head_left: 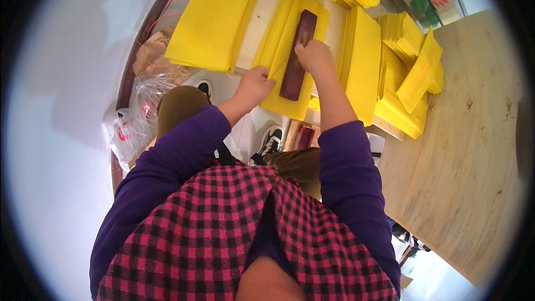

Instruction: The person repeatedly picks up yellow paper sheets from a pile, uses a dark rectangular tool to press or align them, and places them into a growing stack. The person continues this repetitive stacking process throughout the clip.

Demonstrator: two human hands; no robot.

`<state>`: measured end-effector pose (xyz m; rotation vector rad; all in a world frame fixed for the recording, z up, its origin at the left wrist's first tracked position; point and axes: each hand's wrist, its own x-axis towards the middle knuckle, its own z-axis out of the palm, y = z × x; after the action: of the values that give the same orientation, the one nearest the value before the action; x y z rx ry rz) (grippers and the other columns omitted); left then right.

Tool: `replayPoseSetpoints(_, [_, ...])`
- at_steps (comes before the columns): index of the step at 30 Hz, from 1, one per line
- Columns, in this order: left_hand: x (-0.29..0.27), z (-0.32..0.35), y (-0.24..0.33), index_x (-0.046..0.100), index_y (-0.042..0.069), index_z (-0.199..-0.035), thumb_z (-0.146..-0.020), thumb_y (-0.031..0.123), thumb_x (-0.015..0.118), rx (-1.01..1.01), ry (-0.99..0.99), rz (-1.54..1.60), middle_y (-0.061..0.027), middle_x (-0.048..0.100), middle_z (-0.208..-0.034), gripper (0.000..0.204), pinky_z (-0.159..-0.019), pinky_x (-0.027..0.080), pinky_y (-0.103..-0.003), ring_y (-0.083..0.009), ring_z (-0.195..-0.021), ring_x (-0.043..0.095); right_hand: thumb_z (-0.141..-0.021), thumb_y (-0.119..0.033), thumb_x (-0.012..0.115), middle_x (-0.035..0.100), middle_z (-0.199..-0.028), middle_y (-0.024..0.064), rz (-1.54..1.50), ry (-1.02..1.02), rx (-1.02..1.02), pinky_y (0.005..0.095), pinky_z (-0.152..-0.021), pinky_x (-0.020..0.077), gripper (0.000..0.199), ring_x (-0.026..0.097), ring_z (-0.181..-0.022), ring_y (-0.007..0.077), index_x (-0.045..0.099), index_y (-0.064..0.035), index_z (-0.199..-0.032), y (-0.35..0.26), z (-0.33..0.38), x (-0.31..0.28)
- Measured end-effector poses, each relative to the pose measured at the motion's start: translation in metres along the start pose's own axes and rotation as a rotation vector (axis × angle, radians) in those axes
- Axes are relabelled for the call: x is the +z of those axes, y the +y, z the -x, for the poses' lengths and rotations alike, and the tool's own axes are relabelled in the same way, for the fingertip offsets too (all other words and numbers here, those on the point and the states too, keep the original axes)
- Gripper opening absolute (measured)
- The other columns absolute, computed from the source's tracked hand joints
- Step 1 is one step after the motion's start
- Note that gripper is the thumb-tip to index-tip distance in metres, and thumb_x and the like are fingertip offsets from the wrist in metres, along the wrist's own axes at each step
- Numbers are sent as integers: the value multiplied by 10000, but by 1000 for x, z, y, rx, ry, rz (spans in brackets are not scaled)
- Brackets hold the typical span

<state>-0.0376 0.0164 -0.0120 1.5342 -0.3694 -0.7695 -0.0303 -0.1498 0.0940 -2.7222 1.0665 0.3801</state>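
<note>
My right hand [315, 56] is closed on the upper part of a long dark reddish-brown block [293, 75]. The block rests at a slant along a stack of yellow paper sheets [271, 100] on the table in front of me. My left hand [254, 87] pinches the left edge of these sheets, its fingers curled beside the lower part of the block. Several sheets fan out toward the left above that hand. The underside of the block is hidden.
Another yellow paper stack [214, 19] lies to the left, and a tall one [361, 61] to the right. Loose yellow bundles [411, 78] pile up further right, by a wooden board [462, 150]. Clear plastic bags [136, 120] sit by the left wall.
</note>
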Motion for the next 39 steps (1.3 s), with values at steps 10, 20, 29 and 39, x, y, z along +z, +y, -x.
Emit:
replayPoseSetpoints(10, [0, 5, 7, 557, -29, -928, -820, 73, 606, 83, 11, -45, -67, 624, -774, 156, -611, 454, -239, -106, -681, 578, -812, -346, 475, 648, -888, 221, -27, 96, -55, 427, -775, 487, 418, 630, -848, 352, 664, 17, -898, 9, -2, 10])
replayPoseSetpoints(20, [4, -4, 1, 563, -34, -939, -824, 16, 567, 99, 104, -71, -97, 654, -839, 126, -620, 464, -250, -123, -717, 607, -801, -384, 546, 585, -595, 182, -446, 279, -63, 389, -566, 473, 444, 596, -551, 309, 570, 53, -725, 76, 64, -22])
replayPoseSetpoints(29, [3, 6, 1, 552, -23, -969, -843, 7, 555, 93, 104, 196, -65, 641, -849, 130, -642, 466, -233, -112, -728, 600, -822, -292, 590, 546, -561, 130, -679, 316, 52, 327, -466, 433, 357, 522, -455, 186, 534, 40, -700, 109, 146, -26])
replayPoseSetpoints(39, [1, -8, 14, 547, -19, -958, -822, 49, 598, 81, 204, -21, -50, 616, -814, 160, -626, 457, -257, -121, -710, 573, -830, -264, 601, 560, -578, 102, -731, 375, 48, 299, -502, 438, 328, 529, -510, 144, 543, 40, -718, 124, 163, -29])
